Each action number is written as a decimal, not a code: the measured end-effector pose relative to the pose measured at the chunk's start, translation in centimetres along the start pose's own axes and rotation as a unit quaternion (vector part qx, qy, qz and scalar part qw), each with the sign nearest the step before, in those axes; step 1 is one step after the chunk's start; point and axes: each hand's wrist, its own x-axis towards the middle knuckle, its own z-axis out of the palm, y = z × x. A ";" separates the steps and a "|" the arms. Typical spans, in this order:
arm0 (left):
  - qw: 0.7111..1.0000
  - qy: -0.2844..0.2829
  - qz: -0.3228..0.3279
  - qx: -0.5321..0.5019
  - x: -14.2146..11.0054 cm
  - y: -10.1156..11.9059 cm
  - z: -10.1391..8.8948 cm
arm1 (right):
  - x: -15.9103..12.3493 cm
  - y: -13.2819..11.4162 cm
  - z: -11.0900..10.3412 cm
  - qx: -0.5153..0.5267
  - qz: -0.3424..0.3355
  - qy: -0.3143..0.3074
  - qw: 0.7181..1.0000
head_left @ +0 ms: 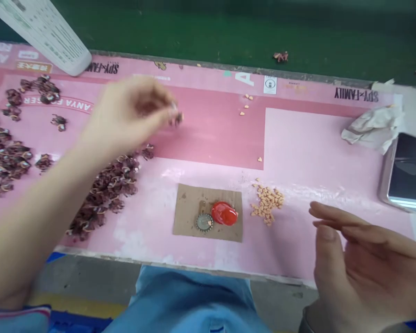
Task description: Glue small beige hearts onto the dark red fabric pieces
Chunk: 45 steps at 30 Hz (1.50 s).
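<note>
My left hand (133, 113) is raised over the pink mat, slightly blurred, its thumb and forefinger pinching a small dark brown piece (177, 119). Below its wrist spreads a heap of similar dark reddish-brown pieces (111, 185) with pale bits on them. At the right, my right hand (367, 263) hovers above the mat with fingers stretched out and thumb apart; nothing shows in it. A little pile of tiny peach-coloured pieces (268, 201) lies to its left. Beside that pile is a brown cardboard piece (187, 203) bearing a glossy red blob (224, 213) and a metal bottle cap (204, 223).
More dark pieces (5, 159) lie at the far left. A white elongated object (55, 37) juts in at top left. Crumpled paper (374, 125) and a phone (407, 173) are at the right. Behind the pink mat (298, 148) runs a green surface (211, 32).
</note>
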 end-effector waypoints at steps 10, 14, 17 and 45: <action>0.976 0.087 -0.182 0.082 18.9 -4.9 0.9 | -0.5 1.9 -2.0 -0.026 0.044 0.025 0.998; 0.980 0.060 -0.140 0.127 16.0 -4.6 -0.5 | -0.7 2.8 -2.4 -0.032 0.068 0.053 0.996; 0.985 0.000 -0.075 0.155 11.1 -4.0 -1.9 | -0.2 2.5 -2.0 -0.026 0.100 0.054 0.993; 0.991 0.025 0.127 0.021 -5.2 -0.8 -1.2 | 0.8 0.8 0.5 -0.215 -0.157 -0.164 0.950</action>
